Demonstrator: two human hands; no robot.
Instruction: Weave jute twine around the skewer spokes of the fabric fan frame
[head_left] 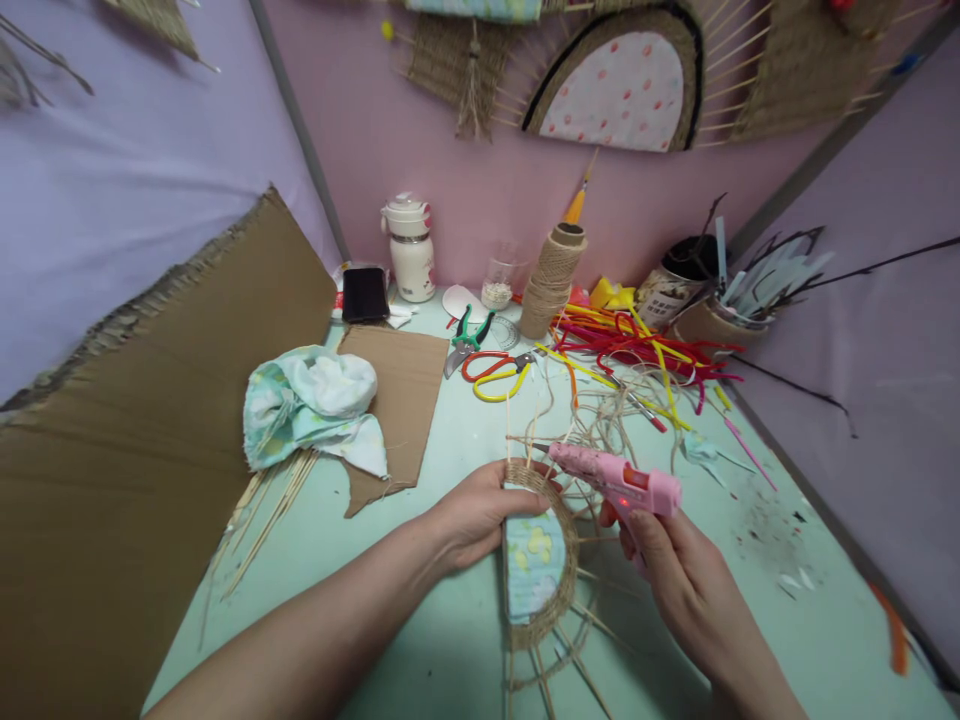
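My left hand (pixel 472 515) grips the edge of a half-round craft piece (pixel 536 570). The piece is patterned fabric rimmed with wound jute, and thin wooden sticks fan out from it. My right hand (pixel 679 575) is closed round a pink glue gun (pixel 619 478). The gun's nozzle points left, close to the top of the jute rim. Loose jute string (pixel 600 420) lies just behind the piece on the pale green table (pixel 450 640).
Crumpled fabric (pixel 311 405) lies on bamboo sticks and brown cardboard (pixel 401 395) at left; a big cardboard sheet (pixel 127 450) leans further left. Behind are scissors (pixel 495 372), green pliers (pixel 469 335), a jute spool (pixel 551 280), coloured pipe cleaners (pixel 637 350), a white bottle (pixel 410 250) and tool cups (pixel 705 300).
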